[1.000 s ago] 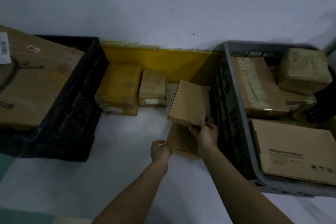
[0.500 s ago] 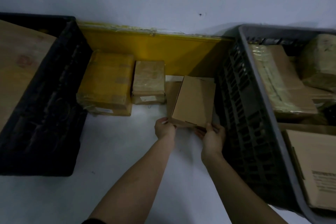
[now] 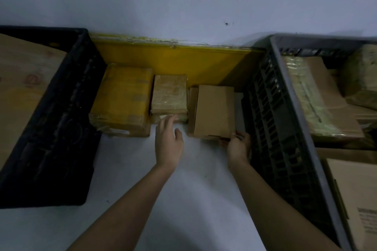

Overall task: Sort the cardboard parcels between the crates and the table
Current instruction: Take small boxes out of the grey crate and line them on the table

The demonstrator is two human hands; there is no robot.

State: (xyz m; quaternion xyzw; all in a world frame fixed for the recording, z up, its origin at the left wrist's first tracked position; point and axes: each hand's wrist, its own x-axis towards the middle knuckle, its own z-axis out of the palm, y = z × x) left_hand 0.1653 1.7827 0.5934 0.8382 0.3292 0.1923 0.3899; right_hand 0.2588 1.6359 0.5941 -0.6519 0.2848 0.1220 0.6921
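A plain brown parcel (image 3: 213, 111) lies flat on the white table (image 3: 193, 179), on top of a thinner flat parcel (image 3: 191, 112), close beside the grey crate (image 3: 285, 120). My right hand (image 3: 238, 144) grips its near right corner. My left hand (image 3: 168, 138) has straight fingers reaching to the near edge of a small taped parcel (image 3: 169, 98). A larger yellow-taped parcel (image 3: 122, 104) sits to its left, next to the black crate (image 3: 53, 120).
The black crate holds one big cardboard box (image 3: 22, 91). Several parcels fill the grey crate, among them a taped one (image 3: 318, 100) and a labelled box (image 3: 357, 199). A yellow board (image 3: 173, 61) lines the wall behind the table's parcels.
The brown parcel, held tilted in the air a second ago, now lies flat on the thin parcel. My left hand has left it and moved left to the small taped parcel.
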